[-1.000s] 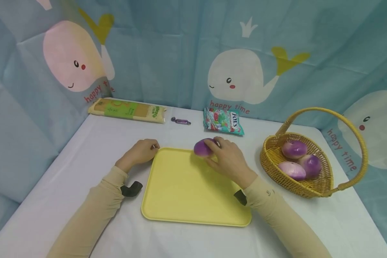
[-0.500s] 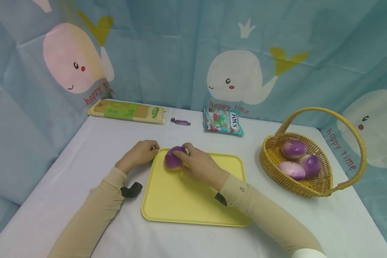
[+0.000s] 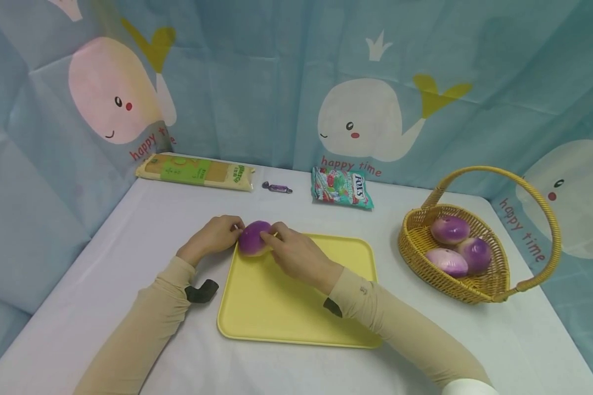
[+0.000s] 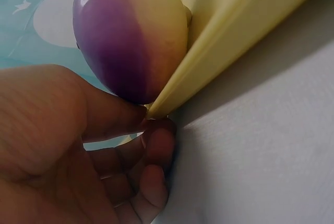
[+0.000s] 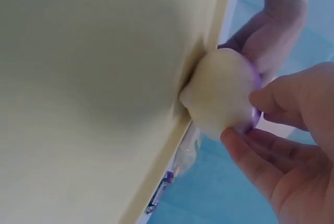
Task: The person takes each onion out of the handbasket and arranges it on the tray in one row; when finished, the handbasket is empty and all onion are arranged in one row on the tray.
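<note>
A purple-and-cream turnip (image 3: 252, 240) sits at the back left corner of the yellow tray (image 3: 296, 315). Thumb and fingertips of my right hand (image 3: 298, 257) hold it from the right side. Its pale underside with a small nub faces the tray in the right wrist view, where the turnip (image 5: 216, 91) leans at the rim. My left hand (image 3: 214, 235) is at the same corner, and in the left wrist view its thumb and curled index finger pinch the tray's rim (image 4: 162, 106). Just above that thumb is the turnip's purple side.
A wicker basket (image 3: 425, 274) with a tall handle stands on the right, holding three more turnips (image 3: 451, 229). Along the back lie a noodle packet (image 3: 195, 171), a purple-wrapped candy (image 3: 278, 187) and a teal candy bag (image 3: 342, 186). A whale-print curtain (image 3: 257, 82) hangs behind.
My right hand has carried the turnip leftward across the tray to its back left corner, beside the left hand. The left hand has stayed at that corner.
</note>
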The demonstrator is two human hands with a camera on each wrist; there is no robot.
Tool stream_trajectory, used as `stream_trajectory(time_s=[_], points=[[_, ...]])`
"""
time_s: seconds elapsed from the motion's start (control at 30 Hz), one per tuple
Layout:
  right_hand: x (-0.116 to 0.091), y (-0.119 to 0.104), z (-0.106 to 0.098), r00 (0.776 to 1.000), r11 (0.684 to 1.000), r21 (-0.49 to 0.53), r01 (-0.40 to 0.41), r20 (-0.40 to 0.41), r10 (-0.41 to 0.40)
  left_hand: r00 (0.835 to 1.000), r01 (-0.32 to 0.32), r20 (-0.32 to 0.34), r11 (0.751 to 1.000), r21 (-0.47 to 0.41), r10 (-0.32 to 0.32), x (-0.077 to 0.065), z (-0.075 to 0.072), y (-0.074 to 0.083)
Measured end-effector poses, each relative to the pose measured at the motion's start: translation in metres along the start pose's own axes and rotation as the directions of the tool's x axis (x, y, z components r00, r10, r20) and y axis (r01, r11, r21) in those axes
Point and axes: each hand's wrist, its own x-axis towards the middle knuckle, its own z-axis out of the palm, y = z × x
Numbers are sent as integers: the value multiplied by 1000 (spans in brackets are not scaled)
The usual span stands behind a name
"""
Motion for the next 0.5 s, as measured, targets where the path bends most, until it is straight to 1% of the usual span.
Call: stream_trajectory(time_s=[0.17,0.27,0.33,0.4,0.47,0.5], points=[[-3,1,-1,1000,1000,12,3,3,-3,1000,12,9,1000,2,-12,-1,0,0],[-10,5,-9,1000,1000,17,-22,-4,22,1000,22,16,1000,-6,-22,-2,0,0],[-19,14,-21,997,997,15,-74,-35,74,999,28,22,1000,-13,-28,-2,1,0],[-32,27,-36,989,991,9,-132,-72,132,999,31,27,999,-19,-30,-2,1,0],[-48,44,-53,975,981,4,-196,-107,195,999,32,29,999,-21,-32,-2,0,1],[-59,54,-63,961,969,-3,-245,-129,243,999,33,28,999,-22,-32,-2,-1,2]])
